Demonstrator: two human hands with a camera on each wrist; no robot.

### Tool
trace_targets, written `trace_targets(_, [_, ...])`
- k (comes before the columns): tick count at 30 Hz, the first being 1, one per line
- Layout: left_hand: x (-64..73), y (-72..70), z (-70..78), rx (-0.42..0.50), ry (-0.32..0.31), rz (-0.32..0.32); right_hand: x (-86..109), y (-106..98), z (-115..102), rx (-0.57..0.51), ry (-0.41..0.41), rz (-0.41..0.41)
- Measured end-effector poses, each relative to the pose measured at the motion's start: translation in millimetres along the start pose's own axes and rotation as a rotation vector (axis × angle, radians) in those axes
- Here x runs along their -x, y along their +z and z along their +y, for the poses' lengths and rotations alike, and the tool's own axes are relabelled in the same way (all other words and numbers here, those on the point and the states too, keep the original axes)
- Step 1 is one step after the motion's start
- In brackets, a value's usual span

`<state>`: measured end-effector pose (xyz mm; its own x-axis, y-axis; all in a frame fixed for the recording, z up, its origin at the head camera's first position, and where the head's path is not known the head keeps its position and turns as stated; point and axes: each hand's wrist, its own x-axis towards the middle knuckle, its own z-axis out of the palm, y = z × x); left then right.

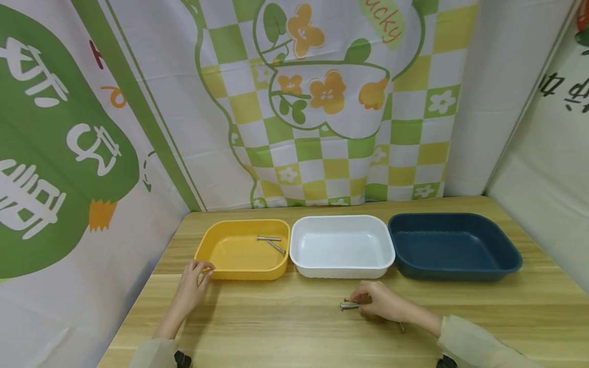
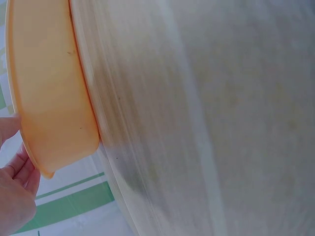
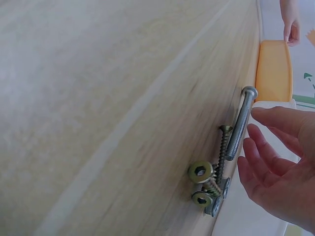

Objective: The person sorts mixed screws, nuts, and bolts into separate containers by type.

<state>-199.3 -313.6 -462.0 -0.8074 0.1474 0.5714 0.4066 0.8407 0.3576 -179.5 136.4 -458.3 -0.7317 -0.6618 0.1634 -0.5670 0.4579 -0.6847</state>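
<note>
My left hand (image 1: 192, 283) holds the near left corner of a yellow plastic bin (image 1: 250, 274), thumb and fingers at its rim. Two silver bolts (image 1: 269, 238) lie inside that bin. My right hand (image 1: 379, 300) is low over the table in front of the white bin (image 1: 342, 272). In the right wrist view its thumb and fingers are spread apart, close beside a long silver bolt (image 3: 241, 123). Near that bolt are a dark threaded screw (image 3: 223, 147) and brass-coloured fasteners with hex sockets (image 3: 201, 172), partly overlapping a small metal piece (image 3: 214, 204).
A dark blue bin (image 1: 455, 273) stands to the right of the white one, in one row along the back of the wooden table (image 1: 276, 327). Another screw end (image 1: 402, 327) shows below my right wrist. Printed curtains (image 1: 331, 168) hang behind and at both sides.
</note>
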Motion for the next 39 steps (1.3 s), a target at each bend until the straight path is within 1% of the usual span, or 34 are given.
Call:
trace_targets(4, [-0.5,-0.1,-0.2,-0.003,-0.001,0.0,0.1,0.2,1.9,0.0,0.015,-0.005])
trace_targets(9, [-0.2,-0.4,-0.2,0.0,-0.017,-0.014,-0.1,2.0,5.1,-0.023,0.041,-0.018])
trace_targets(13, [-0.3,-0.3,0.1,0.015,-0.037,-0.033,0.4,3.8,7.2,-0.027,0.04,-0.024])
trace_targets(16, [-0.8,0.0,0.3,0.015,-0.039,-0.033,1.3,5.1,8.5,-0.011,0.03,-0.024])
trace_targets(21, [-0.6,-0.3,0.3,0.009,-0.023,-0.021,1.5,6.4,8.4,-0.003,0.025,-0.028])
trace_targets(31, [-0.2,-1.1,0.1,0.006,-0.018,-0.017,0.4,6.4,5.3,0.014,0.009,-0.036])
trace_targets(36, [0.1,-0.3,-0.7,0.002,0.002,0.001,-0.7,6.3,4.5,0.0,0.0,-0.036])
trace_targets(39, [0.1,0.2,-0.8,0.004,0.012,0.011,-1.4,6.2,4.5,-0.001,-0.021,-0.029])
